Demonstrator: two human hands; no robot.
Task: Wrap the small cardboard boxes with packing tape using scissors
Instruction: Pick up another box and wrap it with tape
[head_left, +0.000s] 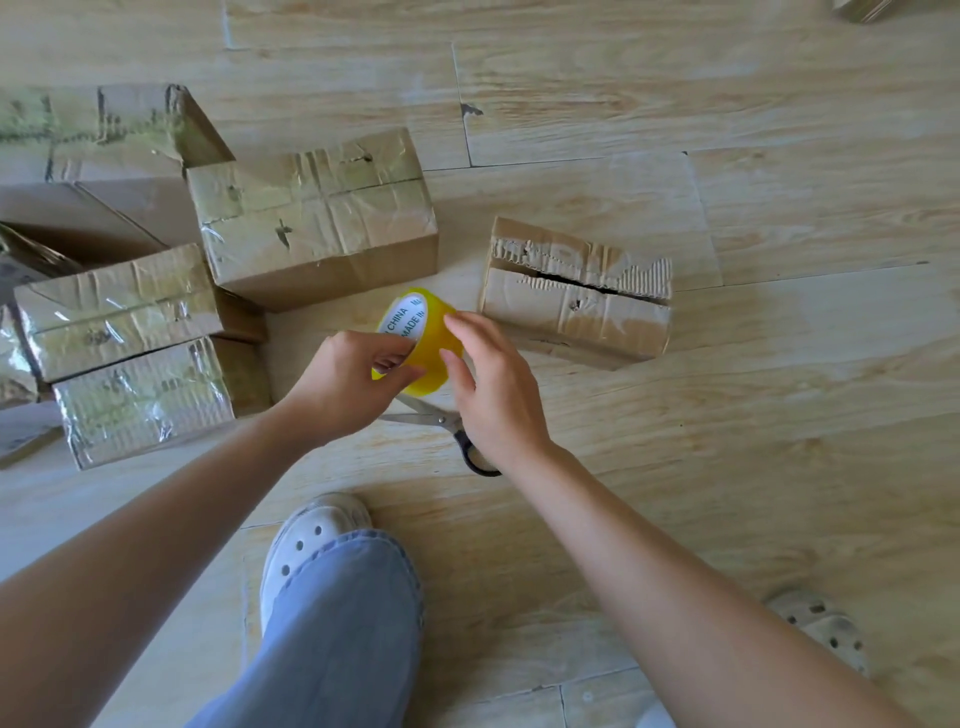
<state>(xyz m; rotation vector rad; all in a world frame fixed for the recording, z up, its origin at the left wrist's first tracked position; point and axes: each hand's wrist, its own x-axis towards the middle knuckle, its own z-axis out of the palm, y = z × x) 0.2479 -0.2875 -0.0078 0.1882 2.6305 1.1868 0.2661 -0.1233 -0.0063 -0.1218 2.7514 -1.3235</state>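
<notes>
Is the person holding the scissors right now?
No, the scissors lie on the floor under the hands, while the left hand grips the tape roll and the right hand touches it.

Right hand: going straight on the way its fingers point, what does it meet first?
The tape roll: the right hand points up and left in the picture, fingertips seemingly on the roll's yellow side, which the left hand grips. Beyond it in that line sits a taped box, though depth is unclear.
</notes>
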